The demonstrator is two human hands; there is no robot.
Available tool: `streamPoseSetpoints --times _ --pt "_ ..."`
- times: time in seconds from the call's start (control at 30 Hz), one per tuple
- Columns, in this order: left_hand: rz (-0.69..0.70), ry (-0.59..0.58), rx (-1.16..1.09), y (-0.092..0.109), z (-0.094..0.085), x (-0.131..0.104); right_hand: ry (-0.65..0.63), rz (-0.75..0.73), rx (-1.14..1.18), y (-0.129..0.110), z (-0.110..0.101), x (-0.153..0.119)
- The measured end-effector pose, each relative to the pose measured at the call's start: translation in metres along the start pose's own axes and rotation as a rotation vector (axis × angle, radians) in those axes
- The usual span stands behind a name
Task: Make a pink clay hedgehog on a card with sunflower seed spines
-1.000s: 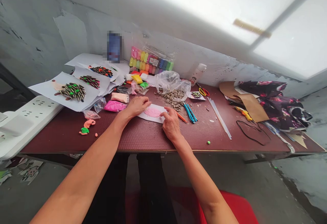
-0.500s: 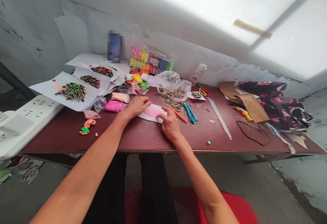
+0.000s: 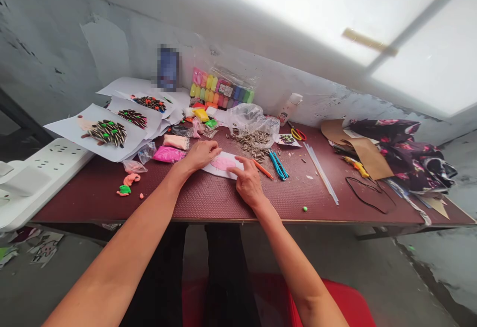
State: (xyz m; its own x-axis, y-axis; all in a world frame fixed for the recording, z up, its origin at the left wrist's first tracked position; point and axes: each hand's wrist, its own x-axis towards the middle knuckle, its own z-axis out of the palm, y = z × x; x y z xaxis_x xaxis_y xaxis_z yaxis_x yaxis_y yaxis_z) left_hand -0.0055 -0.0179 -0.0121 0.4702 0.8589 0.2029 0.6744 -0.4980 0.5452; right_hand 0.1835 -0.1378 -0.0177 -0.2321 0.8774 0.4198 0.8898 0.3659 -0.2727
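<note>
A small white paper (image 3: 231, 171) lies on the brown table with a flat pink patch of clay (image 3: 222, 162) on it. My left hand (image 3: 201, 155) rests over its left edge, palm down, fingers lying loosely on the paper and partly hiding it. On the right side, my right hand (image 3: 249, 180) touches the paper, thumb and forefinger apart and the other fingers bent under. Just beyond the paper is a heap of striped sunflower seeds (image 3: 253, 140), partly under a clear plastic bag (image 3: 246, 114). An orange pen-like tool (image 3: 264, 170) and a blue utility knife (image 3: 278, 164) lie beside my right hand.
Packets of pink clay (image 3: 169, 154) and peach clay (image 3: 176, 141) lie left. Farther left are sheets with seed pictures (image 3: 108, 133) and a white power strip (image 3: 44, 173). To the right lie scissors (image 3: 298, 134), clear glue sticks (image 3: 321, 174), a yellow glue gun (image 3: 356, 166) and floral cloth (image 3: 406, 158).
My right thumb has shifted very slightly over the pink patch. Otherwise both hands and the paper hold their places; the view has moved a touch.
</note>
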Motion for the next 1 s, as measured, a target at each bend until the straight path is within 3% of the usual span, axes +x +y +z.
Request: streamPoseSetpoints --times 0.13,0.3,0.53,0.77,1.0 --pt "-0.012 -0.011 -0.015 0.0002 -0.0001 0.0002 -0.005 -0.002 -0.034 0.0004 0.0008 0.0" --pt "-0.019 -0.007 -0.009 0.0008 -0.0004 0.0001 0.088 0.088 -0.012 0.0037 0.0026 -0.0007" --pt "-0.013 -0.001 -0.002 0.0013 -0.0007 -0.0003 0.04 0.068 -0.005 0.0036 0.0026 0.0003" --pt "-0.016 -0.008 -0.003 0.0021 -0.0011 -0.0003 0.085 0.137 -0.012 0.0057 0.0043 -0.0013" --pt "-0.023 -0.013 -0.006 0.0022 -0.0004 -0.0005 0.08 0.104 -0.012 0.0051 0.0036 -0.0013"
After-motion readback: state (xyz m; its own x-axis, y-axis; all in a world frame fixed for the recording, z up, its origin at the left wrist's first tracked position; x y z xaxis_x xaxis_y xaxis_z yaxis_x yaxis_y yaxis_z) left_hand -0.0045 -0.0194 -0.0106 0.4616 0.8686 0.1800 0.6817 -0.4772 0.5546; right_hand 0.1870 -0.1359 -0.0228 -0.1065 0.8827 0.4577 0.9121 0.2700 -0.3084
